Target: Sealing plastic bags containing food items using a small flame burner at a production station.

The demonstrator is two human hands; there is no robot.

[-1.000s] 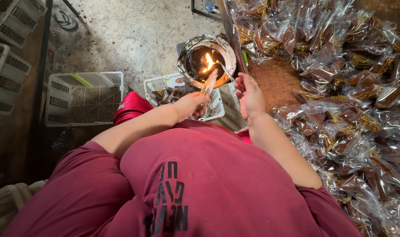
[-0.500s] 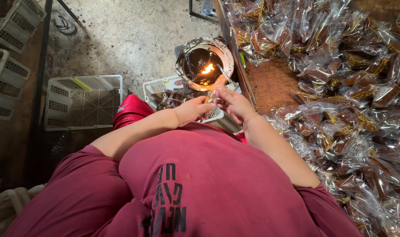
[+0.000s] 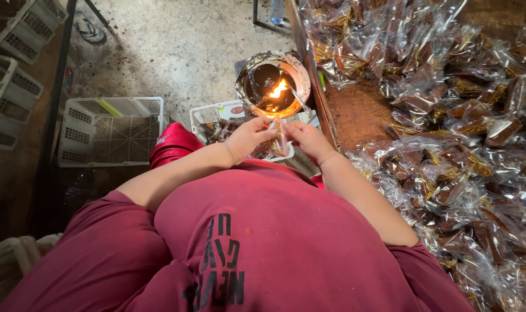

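Note:
Both my hands hold one small clear plastic packet [image 3: 278, 137] of brown sweet between them, just below a burning flame. My left hand [image 3: 248, 137] pinches the packet's left side and my right hand [image 3: 305, 138] pinches its right side. The flame [image 3: 278, 89] burns in a round foil-lined bowl [image 3: 247, 81] standing on the floor beyond my hands. Under my hands sits a white plastic crate [image 3: 208, 115] with several packets in it.
A large heap of clear packets with brown sweets [image 3: 448, 115] covers a wooden table [image 3: 355, 110] at my right. An empty white crate [image 3: 110, 130] lies on the concrete floor at left, with more white crates [image 3: 12, 69] at the far left.
A second ago my left hand held the packet up to the flame with my right hand apart. Both hands have since drawn together on the packet, lower and nearer to me.

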